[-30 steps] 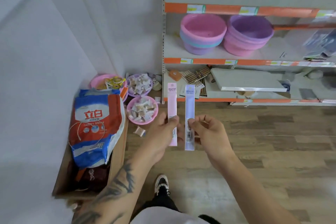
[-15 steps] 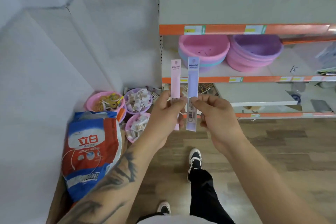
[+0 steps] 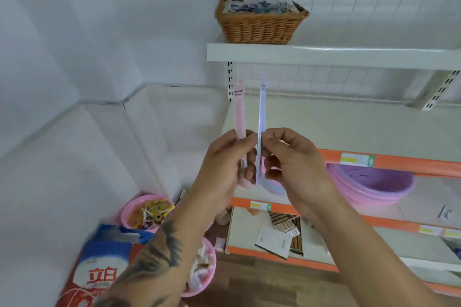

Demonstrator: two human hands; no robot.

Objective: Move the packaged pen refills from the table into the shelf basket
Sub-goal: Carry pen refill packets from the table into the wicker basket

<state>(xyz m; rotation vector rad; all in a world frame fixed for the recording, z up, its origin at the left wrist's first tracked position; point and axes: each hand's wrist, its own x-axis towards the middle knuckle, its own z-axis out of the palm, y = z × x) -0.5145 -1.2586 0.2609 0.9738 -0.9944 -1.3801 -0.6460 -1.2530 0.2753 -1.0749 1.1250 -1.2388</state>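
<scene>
Refill packs held upright below the wicker basket (image 3: 260, 23): left hand (image 3: 224, 162) pinches the pink pack (image 3: 240, 112), right hand (image 3: 294, 157) pinches the blue pack (image 3: 262, 107), low grips likely freeing tops for dropping in.

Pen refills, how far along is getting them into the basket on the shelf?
Done: both packs are picked up. In hand: the left hand pinches the pink refill pack, the right hand the blue refill pack, both upright below the white shelf. Left: lifting them into the wicker basket, which already holds some packets.
</scene>
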